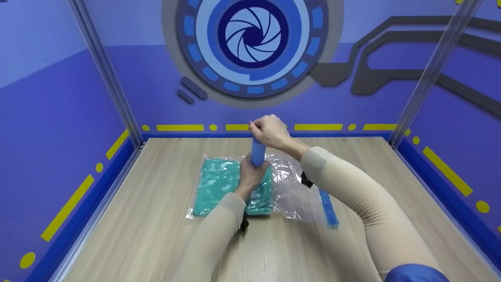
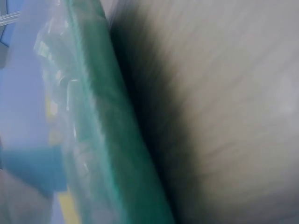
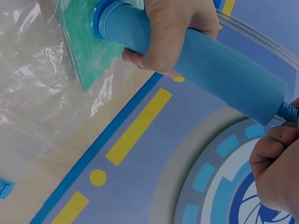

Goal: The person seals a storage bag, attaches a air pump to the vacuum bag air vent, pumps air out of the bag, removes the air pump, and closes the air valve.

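A blue hand pump (image 1: 258,152) stands upright on a clear plastic bag (image 1: 291,192) with folded green fabric (image 1: 217,182) inside. My left hand (image 1: 251,173) grips the pump's barrel low down, close to the bag. At the top, my right hand (image 1: 270,131) holds the pump's handle end; its curled fingers hide most of the handle. The right wrist view shows the barrel (image 3: 229,72), with a short stretch of rod (image 3: 287,112) between it and the right hand (image 3: 278,172). A blurred green bundle edge (image 2: 105,121) fills part of the left wrist view.
The bag lies flat on a wooden table (image 1: 156,219); its loose clear part reaches right to a blue closure strip (image 1: 328,209). Purple panels (image 1: 51,129) with metal corner posts (image 1: 107,70) enclose the table at the back and sides.
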`<state>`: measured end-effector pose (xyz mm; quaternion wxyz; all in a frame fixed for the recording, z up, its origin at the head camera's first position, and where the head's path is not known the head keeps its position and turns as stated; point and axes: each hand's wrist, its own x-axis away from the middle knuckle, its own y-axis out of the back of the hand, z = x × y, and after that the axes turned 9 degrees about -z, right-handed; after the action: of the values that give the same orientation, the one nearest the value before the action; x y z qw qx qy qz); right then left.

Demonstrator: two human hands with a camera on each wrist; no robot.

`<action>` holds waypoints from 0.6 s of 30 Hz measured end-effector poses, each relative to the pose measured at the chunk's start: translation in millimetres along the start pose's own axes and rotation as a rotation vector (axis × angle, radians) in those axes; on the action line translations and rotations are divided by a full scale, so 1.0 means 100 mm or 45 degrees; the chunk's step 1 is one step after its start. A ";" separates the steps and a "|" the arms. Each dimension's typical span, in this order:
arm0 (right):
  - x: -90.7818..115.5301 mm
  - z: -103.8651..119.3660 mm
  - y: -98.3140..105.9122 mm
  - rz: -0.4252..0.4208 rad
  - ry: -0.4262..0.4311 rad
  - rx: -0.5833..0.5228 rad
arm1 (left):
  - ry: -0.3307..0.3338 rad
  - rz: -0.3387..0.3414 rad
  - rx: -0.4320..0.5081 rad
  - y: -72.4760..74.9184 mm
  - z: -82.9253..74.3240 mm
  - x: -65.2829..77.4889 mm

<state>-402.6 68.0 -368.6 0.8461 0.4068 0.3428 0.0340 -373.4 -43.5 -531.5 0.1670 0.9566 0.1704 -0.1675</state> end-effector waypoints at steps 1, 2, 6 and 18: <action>0.00 0.01 0.01 0.002 -0.001 -0.004 | 0.007 0.003 -0.001 0.00 0.00 0.00; -0.01 0.01 0.03 0.003 0.000 -0.011 | 0.015 0.009 0.001 0.00 -0.01 0.00; -0.07 0.04 0.09 -0.019 0.027 -0.036 | 0.030 0.027 0.006 0.00 -0.01 0.00; -0.38 0.31 0.56 -0.174 0.093 -0.020 | 0.160 0.059 0.102 0.01 0.01 0.00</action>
<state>-400.0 71.6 -294.6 0.8366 0.3743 0.4000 -0.0064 -373.4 -45.2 -532.1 0.1214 0.9748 0.1514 -0.1098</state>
